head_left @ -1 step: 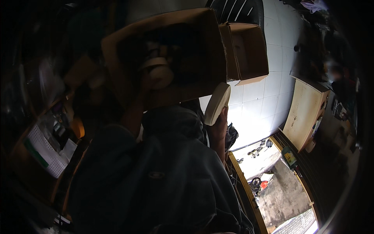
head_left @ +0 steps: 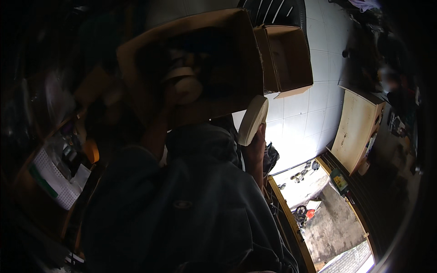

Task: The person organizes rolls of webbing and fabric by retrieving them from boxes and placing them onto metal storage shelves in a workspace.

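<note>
My right hand is closed round the lower edge of a thick, cream disc-shaped thing with a ridged, layered rim. It is held tilted on edge, just outside the near right corner of a large open cardboard box. In the dim light my left hand reaches into that box, where it appears closed on a pale round thing. A curved pale band shows above that one. Shadow hides most of the left fingers and the box's other contents.
A smaller open cardboard box stands against the large one, near a black slatted chair. A white tiled floor lies to the right, with a cream cabinet beyond. A bright doorway opens lower right. At left is a white perforated basket.
The view has shifted very slightly. Both hands keep the same hold and place.
</note>
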Motion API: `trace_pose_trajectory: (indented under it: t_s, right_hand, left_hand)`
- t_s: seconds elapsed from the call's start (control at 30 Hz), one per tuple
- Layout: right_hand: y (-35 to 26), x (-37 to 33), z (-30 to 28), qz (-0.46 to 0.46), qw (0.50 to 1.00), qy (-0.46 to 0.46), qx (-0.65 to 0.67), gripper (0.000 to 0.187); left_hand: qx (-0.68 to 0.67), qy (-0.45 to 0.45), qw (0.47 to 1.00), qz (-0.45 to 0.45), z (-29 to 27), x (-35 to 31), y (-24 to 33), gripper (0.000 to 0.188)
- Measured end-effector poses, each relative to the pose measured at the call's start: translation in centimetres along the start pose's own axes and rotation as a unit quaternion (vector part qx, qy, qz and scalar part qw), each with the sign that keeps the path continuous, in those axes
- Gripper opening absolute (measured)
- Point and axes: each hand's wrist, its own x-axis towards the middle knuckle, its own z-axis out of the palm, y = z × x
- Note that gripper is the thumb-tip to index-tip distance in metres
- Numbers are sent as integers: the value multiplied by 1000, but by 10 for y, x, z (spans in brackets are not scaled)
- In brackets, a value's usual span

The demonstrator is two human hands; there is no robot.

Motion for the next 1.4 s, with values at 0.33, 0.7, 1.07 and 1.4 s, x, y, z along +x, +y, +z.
trace_pose_trajectory:
  t_s: [0.33,0.7,1.07,1.4]
  right_hand:
    - [11,-14,-19,10,989,76,122,30]
    - [32,-44,-73,127,812,162,547,35]
    - [148,-142,-197,40,720,265,640,39]
    - [209,-201,-282,-43,639,384,665,39]
  left_hand:
    - [-1,-166,983,76,-81,13,106,74]
    - [-238,-42,960,139,-190,-22,368,57]
    - [-342,-52,853,391,-112,-149,631,49]
    - [-412,-310,786,340,34,-247,740,54]
